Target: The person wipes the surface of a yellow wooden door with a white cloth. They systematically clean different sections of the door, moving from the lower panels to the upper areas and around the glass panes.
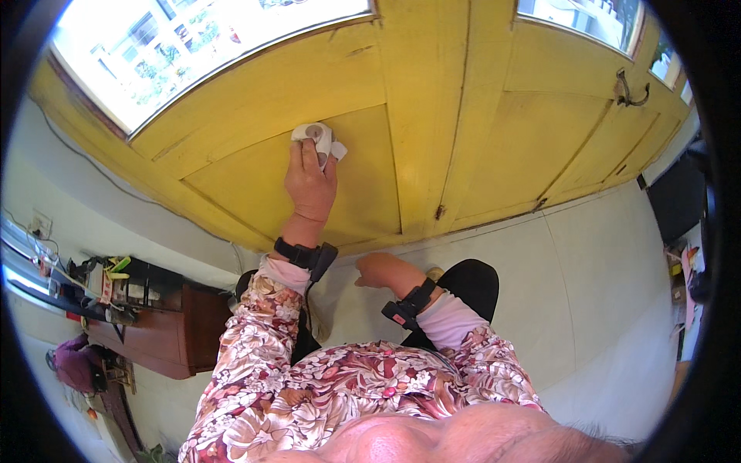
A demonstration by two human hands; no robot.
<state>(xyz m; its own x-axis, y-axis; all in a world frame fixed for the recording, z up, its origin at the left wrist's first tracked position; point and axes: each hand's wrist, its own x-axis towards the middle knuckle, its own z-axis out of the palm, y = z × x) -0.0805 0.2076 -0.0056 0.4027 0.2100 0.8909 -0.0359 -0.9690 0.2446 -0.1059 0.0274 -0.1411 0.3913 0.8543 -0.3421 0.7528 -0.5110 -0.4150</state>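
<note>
My left hand (311,185) presses a crumpled white cloth (323,136) with greyish-brown round patches against a yellow wooden door (429,154). The fingers are closed over the cloth, near the upper edge of a recessed door panel (357,181). Lower down, in front of my knees, my right hand (386,272) hangs bent at the wrist, apart from the door. Most of its fingers are turned away and hidden, and nothing shows in it. Both wrists carry black straps with small boxes.
Glass panes (208,46) fill the door's upper part. A dark metal handle (633,91) is mounted at the right. At the left stands a brown wooden cabinet (158,328) with items on top. A cable (116,181) runs along the left wall. Pale tiles (540,285) cover the floor.
</note>
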